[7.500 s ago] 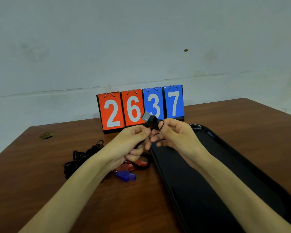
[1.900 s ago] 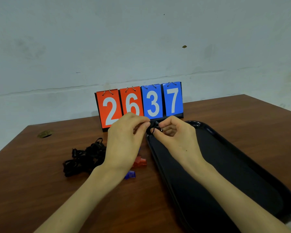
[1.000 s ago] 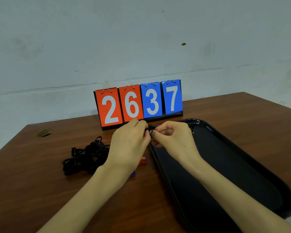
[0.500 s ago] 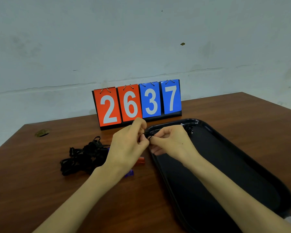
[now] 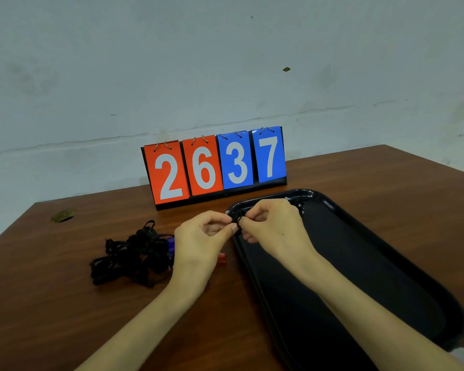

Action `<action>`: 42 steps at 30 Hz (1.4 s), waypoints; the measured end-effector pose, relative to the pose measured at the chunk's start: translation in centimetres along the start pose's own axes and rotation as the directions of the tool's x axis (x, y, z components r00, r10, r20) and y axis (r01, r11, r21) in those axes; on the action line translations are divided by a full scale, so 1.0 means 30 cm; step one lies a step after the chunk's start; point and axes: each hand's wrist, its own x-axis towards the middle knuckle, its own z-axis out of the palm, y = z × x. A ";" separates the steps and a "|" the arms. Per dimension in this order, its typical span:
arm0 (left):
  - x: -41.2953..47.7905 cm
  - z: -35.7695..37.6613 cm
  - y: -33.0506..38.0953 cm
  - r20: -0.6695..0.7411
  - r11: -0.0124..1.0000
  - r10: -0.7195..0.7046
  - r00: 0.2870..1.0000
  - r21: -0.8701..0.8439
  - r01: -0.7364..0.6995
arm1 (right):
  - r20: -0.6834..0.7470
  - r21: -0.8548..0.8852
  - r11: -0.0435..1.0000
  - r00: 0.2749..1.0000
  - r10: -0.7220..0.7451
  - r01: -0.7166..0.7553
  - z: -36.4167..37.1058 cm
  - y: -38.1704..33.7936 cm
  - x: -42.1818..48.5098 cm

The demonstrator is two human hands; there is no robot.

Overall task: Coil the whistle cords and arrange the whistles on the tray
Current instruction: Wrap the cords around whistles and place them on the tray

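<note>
1. A cable hole (image 5: 63, 216) sits in the brown desk (image 5: 65, 317), at ten o'clock from the cord pile.
2. A tangle of black cords (image 5: 129, 258) lies on the desk at nine o'clock from the left hand, with a blue whistle (image 5: 170, 243) against its right edge.
3. The left hand (image 5: 201, 242) pinches a small black cord bundle (image 5: 236, 218) between thumb and forefinger, the other fingers curled. A red whistle (image 5: 221, 258) peeks out at its four o'clock, just beside the tray's left rim.
4. A flip scoreboard (image 5: 214, 167) reading 2637 stands at twelve o'clock from the hands.
5. The cord bundle is held over the tray's far left corner; I cannot tell whether it touches the tray.
6. The right hand (image 5: 273, 228) pinches the same bundle from its three o'clock side.
7. The black tray (image 5: 386, 263) lies on the desk under the right hand.
</note>
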 end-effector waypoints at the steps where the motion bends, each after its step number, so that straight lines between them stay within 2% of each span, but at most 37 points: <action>1: 0.000 0.000 0.000 -0.010 1.000 0.013 1.000 -0.002 -0.013 | 0.000 0.005 1.000 1.000 0.001 -0.001 0.000 0.000 0.001; 5: -0.003 0.001 0.000 -0.069 0.988 0.136 0.988 0.080 -0.131 | 0.002 0.031 1.000 1.000 0.003 -0.003 0.000 -0.002 0.000; 12: 0.007 -0.002 -0.012 0.016 0.907 0.325 0.945 0.279 -0.317 | -0.015 0.075 0.997 1.000 0.024 -0.023 0.000 -0.001 0.003; 15: 0.017 -0.007 -0.007 -0.010 0.890 0.355 0.935 0.309 -0.335 | 0.002 0.073 0.997 1.000 0.023 -0.023 0.002 -0.005 -0.002; 18: 0.023 -0.007 0.002 -0.020 0.914 0.294 0.956 0.299 -0.275 | 0.019 0.067 0.997 1.000 0.025 -0.026 0.005 -0.010 -0.005; 23: 0.013 -0.002 -0.005 0.083 0.747 0.451 0.889 0.510 -0.426 | 0.103 0.041 0.996 0.992 0.072 -0.077 0.002 -0.020 -0.010; 24: 0.009 -0.003 -0.004 0.084 0.749 0.442 0.893 0.513 -0.419 | 0.122 0.035 0.995 0.989 0.087 -0.092 0.002 -0.021 -0.010; 26: 0.001 -0.005 0.015 0.043 0.827 0.331 0.943 0.467 -0.311 | 0.141 0.027 0.994 0.985 0.099 -0.104 0.001 -0.023 -0.009; 28: 0.002 -0.005 0.038 -0.026 0.934 0.174 0.984 0.320 -0.157 | 0.155 0.037 0.992 0.982 0.111 -0.118 -0.003 -0.025 -0.005; 30: 0.019 -0.013 0.056 -0.066 0.995 0.009 0.998 0.104 -0.002 | 0.180 0.078 0.985 0.974 0.139 -0.155 -0.014 -0.030 0.002; 33: 0.051 -0.038 0.060 0.047 0.961 -0.197 0.979 -0.188 0.203 | 0.267 0.196 0.951 0.946 0.184 -0.240 -0.030 -0.039 0.009; 35: 0.060 -0.051 0.062 0.160 0.929 -0.237 0.958 -0.251 0.272 | 0.297 0.220 0.940 0.936 0.189 -0.260 -0.031 -0.041 0.008; 36: 0.062 -0.055 0.061 0.162 0.953 -0.199 0.967 -0.199 0.229 | 0.299 0.219 0.941 0.936 0.186 -0.257 -0.029 -0.040 0.006; 38: 0.063 -0.056 0.064 0.109 0.999 -0.037 0.993 -0.027 0.040 | 0.291 0.225 0.943 0.941 0.174 -0.244 -0.025 -0.038 0.004; 42: 0.064 -0.049 0.068 0.130 0.962 0.179 0.975 0.186 -0.201 | 0.289 0.244 0.940 0.943 0.165 -0.240 -0.028 -0.039 0.002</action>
